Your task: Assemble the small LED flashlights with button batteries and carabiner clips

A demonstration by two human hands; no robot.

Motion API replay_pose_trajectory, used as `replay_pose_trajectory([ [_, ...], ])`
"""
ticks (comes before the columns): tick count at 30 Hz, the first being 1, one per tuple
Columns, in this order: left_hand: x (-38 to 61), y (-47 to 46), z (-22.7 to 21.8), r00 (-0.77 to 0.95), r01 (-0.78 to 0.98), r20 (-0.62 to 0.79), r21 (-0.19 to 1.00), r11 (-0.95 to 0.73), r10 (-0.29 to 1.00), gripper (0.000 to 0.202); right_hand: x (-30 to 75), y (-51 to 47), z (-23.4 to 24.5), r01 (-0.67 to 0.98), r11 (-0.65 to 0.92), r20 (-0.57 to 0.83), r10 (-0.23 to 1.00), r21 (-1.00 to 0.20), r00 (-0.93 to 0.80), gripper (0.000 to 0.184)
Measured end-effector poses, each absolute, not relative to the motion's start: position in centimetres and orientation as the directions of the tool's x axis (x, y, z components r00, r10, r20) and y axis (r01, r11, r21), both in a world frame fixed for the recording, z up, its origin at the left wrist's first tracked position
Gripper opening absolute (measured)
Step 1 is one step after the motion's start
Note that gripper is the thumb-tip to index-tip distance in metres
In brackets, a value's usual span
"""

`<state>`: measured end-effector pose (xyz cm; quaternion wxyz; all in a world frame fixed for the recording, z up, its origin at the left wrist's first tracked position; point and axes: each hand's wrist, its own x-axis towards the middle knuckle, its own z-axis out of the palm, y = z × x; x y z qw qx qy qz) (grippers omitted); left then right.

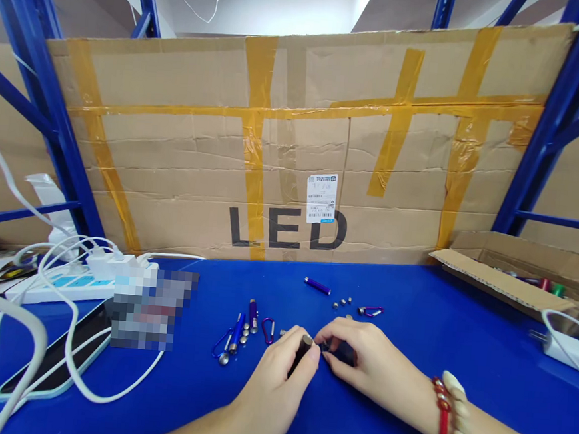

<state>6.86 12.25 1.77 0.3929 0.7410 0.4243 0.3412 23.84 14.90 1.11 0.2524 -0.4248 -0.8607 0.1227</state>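
Observation:
My left hand (281, 383) is closed around a small dark flashlight tube (303, 352), its round brownish end pointing up between thumb and fingers. Close beside it, my right hand (366, 353) is pinched, fingertips almost touching the left thumb. A bit of something dark shows at those fingertips, too hidden to name. Left of my hands lie a blue tube (237, 333) with a carabiner, a purple tube (253, 316), several button cells (245, 334) and a purple carabiner (267, 330). Beyond the hands are another purple tube (317, 286), small silver cells (343, 302) and a purple-clipped end piece (371, 311).
A power strip (84, 281) with tangled white cables and a phone (58, 352) occupy the left side of the blue table (179, 402). At right stands an open cardboard box (495, 280) near a white adapter (569, 353). A tall cardboard panel (187, 175) closes off the back.

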Motion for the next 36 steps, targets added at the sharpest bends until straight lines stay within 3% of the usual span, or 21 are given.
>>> replay_pose_trajectory([
  [36,6.70,12.23,1.90,0.409,0.373,0.165,0.867,-0.329,0.898,0.027,23.77,15.33,0.72,0.624,0.665,0.361,0.746,-0.409,-0.559,0.034],
])
